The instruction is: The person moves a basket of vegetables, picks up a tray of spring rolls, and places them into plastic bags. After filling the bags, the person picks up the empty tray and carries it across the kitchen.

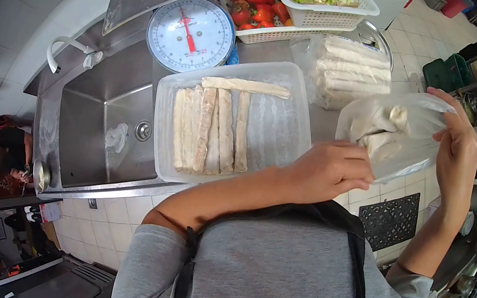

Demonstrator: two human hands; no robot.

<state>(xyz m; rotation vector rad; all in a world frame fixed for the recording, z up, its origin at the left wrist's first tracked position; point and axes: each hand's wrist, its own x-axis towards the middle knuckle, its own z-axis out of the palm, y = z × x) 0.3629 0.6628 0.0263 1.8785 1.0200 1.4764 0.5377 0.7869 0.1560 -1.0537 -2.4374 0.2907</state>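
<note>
The held plastic bag (362,116) was found at the right of the scene, raised between the two hands past the right end of the surface (324,126), with floor tiles showing around it. Pale rolls (397,118) were visible through its film, lying unevenly. The right hand (460,140) was closed on gathered film along the bag's right side, thumb set against fingers. The left hand (333,172) was curled at the bag's near left edge; whether its fingers pinched the film or merely rested against it could not be told. The position of the bag's mouth was likewise not clear. To the left, a plastic container (282,134) held loose pale sticks (207,127), and a second bag (354,73) of similar pieces lay on the surface at the far side. In the inspector's judgement, good handling called for a firm right grip on doubled film, since thin plastic could slip or tear, and for the left hand to support the weight from beneath. Working above the surface, rather than beside it, would have lessened the risk of a roll falling to the floor.
</note>
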